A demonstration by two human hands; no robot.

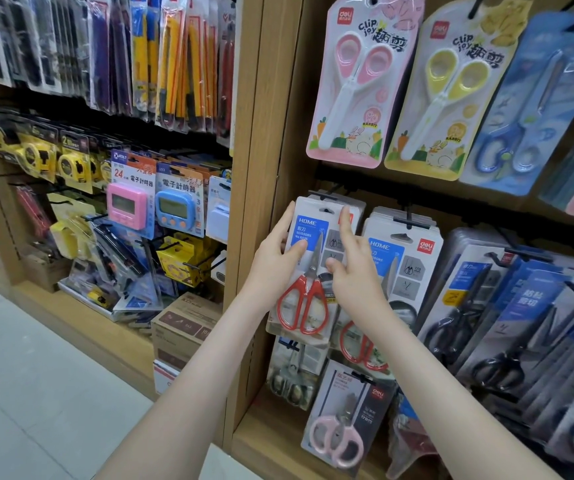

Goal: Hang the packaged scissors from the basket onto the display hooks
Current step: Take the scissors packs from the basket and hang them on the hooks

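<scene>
Pack (308, 299) near hook (323, 195) | my left grip (271, 258) pinches its left edge | right grip (355, 271) index, thumb on front, can't tell clamp

Both forearms reach forward and up. The left hand (278, 252) grips the packaged scissors (313, 220), thumb across the front. The right hand (353, 271) lays a straight forefinger on them, its other fingers seemingly tucked behind

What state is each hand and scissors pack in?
left hand, grips the red scissors pack by its left edge, thumb on front.
right hand, straight fingers touch the pack's front.
red scissors pack, upright, held before hung packs; whether hooked, cannot tell.
neighbouring pack, hanging on its hook.
</scene>
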